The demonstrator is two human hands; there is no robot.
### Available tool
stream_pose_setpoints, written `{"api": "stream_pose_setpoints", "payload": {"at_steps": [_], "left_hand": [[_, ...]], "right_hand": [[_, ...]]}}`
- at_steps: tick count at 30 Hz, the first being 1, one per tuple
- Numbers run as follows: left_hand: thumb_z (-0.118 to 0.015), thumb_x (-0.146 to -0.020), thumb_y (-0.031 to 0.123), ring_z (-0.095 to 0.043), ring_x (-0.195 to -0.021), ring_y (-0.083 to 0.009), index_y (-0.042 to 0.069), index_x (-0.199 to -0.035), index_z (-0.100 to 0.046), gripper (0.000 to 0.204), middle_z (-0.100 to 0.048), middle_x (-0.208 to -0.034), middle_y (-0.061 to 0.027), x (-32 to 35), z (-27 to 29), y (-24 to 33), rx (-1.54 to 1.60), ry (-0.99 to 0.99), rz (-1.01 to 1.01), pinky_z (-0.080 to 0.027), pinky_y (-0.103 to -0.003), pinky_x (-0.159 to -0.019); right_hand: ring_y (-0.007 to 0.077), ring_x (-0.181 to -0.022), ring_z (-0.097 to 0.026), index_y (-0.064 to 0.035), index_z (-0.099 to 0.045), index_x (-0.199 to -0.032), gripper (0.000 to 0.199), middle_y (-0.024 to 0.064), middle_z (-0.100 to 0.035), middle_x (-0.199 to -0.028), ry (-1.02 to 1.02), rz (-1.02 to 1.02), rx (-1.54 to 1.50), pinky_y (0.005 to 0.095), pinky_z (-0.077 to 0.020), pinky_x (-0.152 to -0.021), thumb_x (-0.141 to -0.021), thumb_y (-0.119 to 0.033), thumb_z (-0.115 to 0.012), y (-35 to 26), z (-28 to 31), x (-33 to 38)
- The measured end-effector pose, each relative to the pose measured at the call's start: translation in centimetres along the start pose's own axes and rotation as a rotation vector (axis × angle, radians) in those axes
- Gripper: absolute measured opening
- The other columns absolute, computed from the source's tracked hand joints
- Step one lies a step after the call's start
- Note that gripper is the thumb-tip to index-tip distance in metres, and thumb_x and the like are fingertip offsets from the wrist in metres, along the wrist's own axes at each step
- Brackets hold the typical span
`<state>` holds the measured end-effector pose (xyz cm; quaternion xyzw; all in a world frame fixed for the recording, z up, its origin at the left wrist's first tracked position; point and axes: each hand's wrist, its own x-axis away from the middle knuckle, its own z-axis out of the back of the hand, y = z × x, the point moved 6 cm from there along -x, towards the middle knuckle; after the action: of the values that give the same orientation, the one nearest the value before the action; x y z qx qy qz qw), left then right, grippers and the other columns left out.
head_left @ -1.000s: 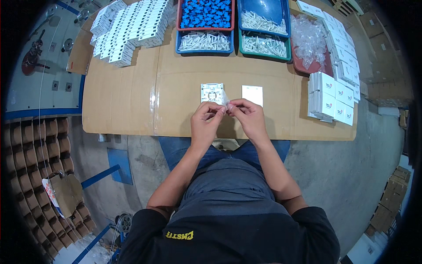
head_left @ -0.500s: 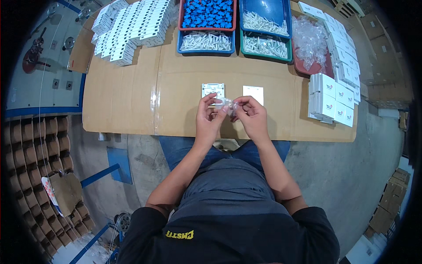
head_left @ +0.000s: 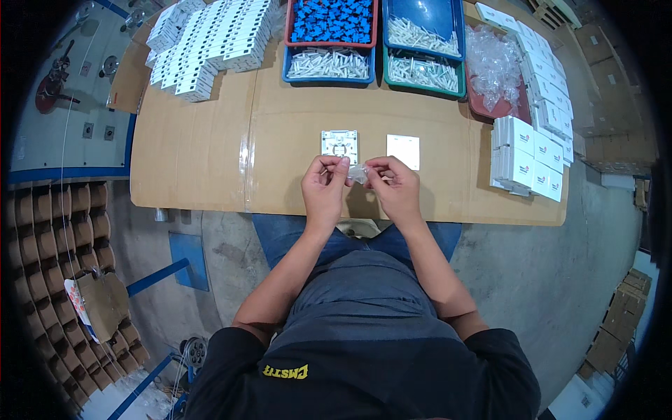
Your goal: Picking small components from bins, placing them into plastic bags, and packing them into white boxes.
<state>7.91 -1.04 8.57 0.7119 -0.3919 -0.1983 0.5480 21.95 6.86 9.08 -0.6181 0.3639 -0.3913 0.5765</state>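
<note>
A small clear plastic bag [head_left: 358, 173] is stretched between my two hands, just over the near part of the cardboard-topped table. My left hand [head_left: 325, 187] pinches one side of it between thumb and fingers. On its other side, my right hand [head_left: 395, 186] has its fingertips closed on the plastic. What the bag contains, if anything, is too small to make out. Right beyond my left hand lies a white square plate with cut-outs [head_left: 339, 143], partly covered by the fingers. Beyond my right hand a plain white flat square piece [head_left: 404, 150] rests on the cardboard.
Stacked white boxed units [head_left: 210, 52] fill the far left. At the back stand a red tray of blue parts [head_left: 332, 43], blue and green trays [head_left: 424, 92] of white plugs, and a red tray of clear bags [head_left: 489, 115]. White boxes [head_left: 530, 155] line the right side.
Both hands have drawn slightly apart and my left hand has shifted left. The clear bag is more spread out between them, and more of the plate's middle shows.
</note>
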Motion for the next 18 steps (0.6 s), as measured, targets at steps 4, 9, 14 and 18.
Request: {"api": "stream_pose_setpoints", "payload": {"at_steps": [4,9,14,18], "left_hand": [[-0.072,-0.099,0.015,-0.06,-0.072,-0.0073,0.003,-0.107,-0.064,0.016,-0.064,-0.082,-0.0007,-0.4,0.9,0.0,-0.192,-0.058,-0.002,-0.049,-0.023,-0.065],[-0.077,-0.094,0.016,-0.064,-0.089,-0.0128,0.007,-0.122,-0.065,0.032,-0.066,-0.096,-0.0017,-0.7,0.7,1.3,-0.407,-0.134,0.044,-0.052,-0.027,-0.08],[-0.083,-0.08,0.029,-0.063,-0.114,-0.0237,0.014,-0.129,-0.067,0.054,-0.07,-0.112,-0.0055,0.4,-2.0,5.8,-1.024,-0.439,-0.564,-0.033,-0.045,-0.112],[-0.083,-0.079,0.031,-0.064,-0.11,-0.0217,0.014,-0.126,-0.068,0.052,-0.07,-0.112,-0.0042,0.4,-1.2,4.0,-1.062,-0.48,-0.565,-0.032,-0.047,-0.112]], "right_hand": [[0.0112,-0.069,-0.068,0.0034,-0.066,-0.103,0.009,0.0062,-0.068,-0.083,-0.071,-0.052,-0.015,0.0247,-0.0554,-0.061,-0.099,-0.005,-0.066,0.5,-0.3,-0.1],[0.0105,-0.07,-0.066,0.0039,-0.061,-0.106,0.011,0.0067,-0.067,-0.083,-0.099,-0.199,-0.246,0.0249,-0.0557,-0.061,-0.1,-0.005,-0.064,1.6,-0.6,0.0],[0.0069,-0.072,-0.063,0.0024,-0.064,-0.108,0.013,0.0047,-0.067,-0.085,-0.153,-0.12,-0.046,0.0238,-0.0554,-0.062,-0.099,-0.007,-0.068,1.3,-0.2,-0.2],[0.0059,-0.074,-0.063,0.0016,-0.066,-0.109,0.014,0.0037,-0.068,-0.088,-0.176,-0.12,-0.014,0.0228,-0.0551,-0.063,-0.099,-0.008,-0.069,0.9,-0.1,-0.1]]}}
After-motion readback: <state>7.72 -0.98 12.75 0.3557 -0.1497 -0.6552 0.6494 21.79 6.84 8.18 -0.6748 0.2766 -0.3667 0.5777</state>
